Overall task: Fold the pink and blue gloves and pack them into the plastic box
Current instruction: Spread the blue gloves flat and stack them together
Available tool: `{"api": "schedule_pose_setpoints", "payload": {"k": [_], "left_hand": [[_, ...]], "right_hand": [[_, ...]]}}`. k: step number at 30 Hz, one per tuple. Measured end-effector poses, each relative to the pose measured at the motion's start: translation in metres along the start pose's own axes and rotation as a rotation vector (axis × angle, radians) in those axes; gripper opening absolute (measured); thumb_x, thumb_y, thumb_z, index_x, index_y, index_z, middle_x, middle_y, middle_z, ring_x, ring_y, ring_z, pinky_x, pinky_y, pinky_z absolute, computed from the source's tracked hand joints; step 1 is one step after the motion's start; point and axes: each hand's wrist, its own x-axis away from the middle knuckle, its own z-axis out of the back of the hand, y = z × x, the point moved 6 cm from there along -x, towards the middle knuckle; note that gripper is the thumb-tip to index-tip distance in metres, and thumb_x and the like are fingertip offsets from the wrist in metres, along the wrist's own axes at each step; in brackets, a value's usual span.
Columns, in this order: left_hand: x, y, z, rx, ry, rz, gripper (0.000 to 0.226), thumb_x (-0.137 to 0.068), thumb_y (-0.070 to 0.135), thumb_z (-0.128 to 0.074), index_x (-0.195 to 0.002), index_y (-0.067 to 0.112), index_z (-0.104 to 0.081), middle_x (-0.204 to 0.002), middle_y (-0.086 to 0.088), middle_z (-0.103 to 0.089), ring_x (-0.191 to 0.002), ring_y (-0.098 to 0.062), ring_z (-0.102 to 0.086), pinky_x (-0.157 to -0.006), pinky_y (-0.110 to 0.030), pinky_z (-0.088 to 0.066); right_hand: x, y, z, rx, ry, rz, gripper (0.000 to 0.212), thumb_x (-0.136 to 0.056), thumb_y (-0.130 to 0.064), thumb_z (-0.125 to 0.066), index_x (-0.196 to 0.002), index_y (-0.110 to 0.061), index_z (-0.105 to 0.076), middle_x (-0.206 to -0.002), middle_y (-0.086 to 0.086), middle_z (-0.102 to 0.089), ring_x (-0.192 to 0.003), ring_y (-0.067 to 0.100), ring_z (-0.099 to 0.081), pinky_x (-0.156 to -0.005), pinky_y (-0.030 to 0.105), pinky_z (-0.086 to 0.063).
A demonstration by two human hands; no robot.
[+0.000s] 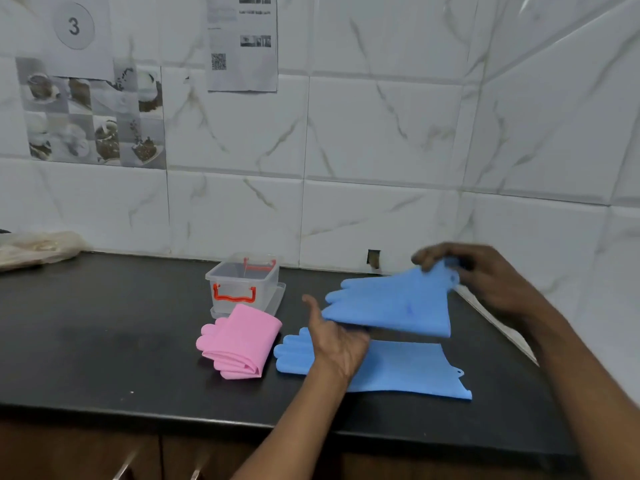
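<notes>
A folded pink glove bundle (240,341) lies on the black counter (104,341), just in front of the clear plastic box (244,284) with red latches. One blue glove (408,370) lies flat on the counter, fingers pointing left. A second blue glove (391,303) is held in the air above it. My right hand (485,275) grips its cuff corner at the upper right. My left hand (336,341) holds it from below near the thumb side, partly covering the flat glove.
The box stands open on its lid (277,299), close to the tiled back wall. A crumpled plastic bag (34,249) lies at the far left of the counter. Cabinet doors with handles (128,464) run below the counter's front edge.
</notes>
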Motion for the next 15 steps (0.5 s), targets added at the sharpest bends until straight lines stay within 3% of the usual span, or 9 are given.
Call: {"api": "schedule_pose_setpoints", "payload": {"k": [3,5,7,8,10,11,13,15], "left_hand": [[-0.001,0.006,0.001,-0.050,0.017,-0.007,0.057,-0.088,0.032,-0.062,-0.135,0.001,-0.053,-0.125,-0.020,-0.065,-0.115,-0.034,-0.063,-0.105,-0.048,-0.045],[0.003,0.004,-0.002,-0.095,-0.056,0.044,0.052,-0.089,0.018,-0.061,-0.138,0.004,-0.051,-0.135,-0.016,-0.059,-0.124,-0.030,-0.057,-0.108,-0.044,-0.042],[0.005,0.002,-0.004,-0.091,-0.087,0.067,0.051,-0.092,0.019,-0.058,-0.140,0.006,-0.048,-0.141,-0.015,-0.054,-0.131,-0.030,-0.051,-0.112,-0.044,-0.037],[0.005,0.002,-0.005,-0.078,-0.087,0.061,0.051,-0.093,0.021,-0.056,-0.141,0.005,-0.047,-0.142,-0.015,-0.053,-0.131,-0.030,-0.051,-0.112,-0.044,-0.038],[0.005,0.002,-0.010,-0.048,-0.094,0.030,0.049,-0.095,0.026,-0.054,-0.140,0.006,-0.048,-0.138,-0.015,-0.057,-0.125,-0.030,-0.057,-0.103,-0.045,-0.047],[0.007,0.002,-0.013,-0.038,-0.096,0.006,0.048,-0.096,0.027,-0.054,-0.139,0.006,-0.049,-0.133,-0.016,-0.061,-0.119,-0.031,-0.061,-0.094,-0.045,-0.053],[0.010,0.000,-0.018,-0.037,-0.126,-0.014,0.048,-0.095,0.028,-0.055,-0.137,0.006,-0.050,-0.126,-0.017,-0.065,-0.110,-0.032,-0.067,-0.082,-0.046,-0.057],[0.014,0.001,-0.022,-0.069,-0.175,-0.019,0.050,-0.094,0.028,-0.056,-0.139,0.007,-0.049,-0.130,-0.016,-0.063,-0.114,-0.032,-0.064,-0.086,-0.046,-0.055]], "right_hand": [[0.064,0.049,-0.008,0.056,0.100,-0.193,0.040,-0.086,0.013,-0.052,-0.082,-0.021,-0.073,-0.123,-0.010,-0.063,-0.117,0.000,-0.057,-0.090,0.014,-0.045],[0.093,0.081,-0.023,-0.030,0.173,-0.346,0.038,-0.086,0.011,-0.049,-0.079,-0.020,-0.070,-0.105,-0.003,-0.069,-0.093,0.010,-0.065,-0.077,0.024,-0.049],[0.109,0.106,-0.036,-0.297,0.314,-0.487,0.029,-0.089,0.006,-0.045,-0.091,-0.014,-0.066,-0.093,0.012,-0.068,-0.070,0.016,-0.063,-0.069,0.039,-0.052],[0.112,0.114,-0.044,-0.539,0.396,-0.548,0.024,-0.093,0.002,-0.045,-0.101,-0.010,-0.063,-0.095,0.016,-0.070,-0.068,0.019,-0.065,-0.072,0.045,-0.056],[0.109,0.120,-0.065,-1.025,0.484,-0.627,0.022,-0.098,-0.020,-0.048,-0.114,-0.008,-0.057,-0.113,0.021,-0.069,-0.089,0.031,-0.069,-0.082,0.052,-0.055],[0.106,0.120,-0.075,-1.154,0.484,-0.646,0.035,-0.097,-0.035,-0.050,-0.118,-0.008,-0.057,-0.117,0.022,-0.067,-0.097,0.035,-0.067,-0.084,0.051,-0.055],[0.099,0.117,-0.093,-1.108,0.412,-0.641,0.050,-0.090,-0.047,-0.059,-0.120,-0.007,-0.063,-0.116,0.019,-0.069,-0.098,0.035,-0.065,-0.079,0.047,-0.057],[0.094,0.111,-0.103,-1.001,0.401,-0.627,0.043,-0.081,-0.024,-0.071,-0.118,-0.003,-0.065,-0.112,0.019,-0.071,-0.095,0.035,-0.069,-0.074,0.045,-0.058]]}}
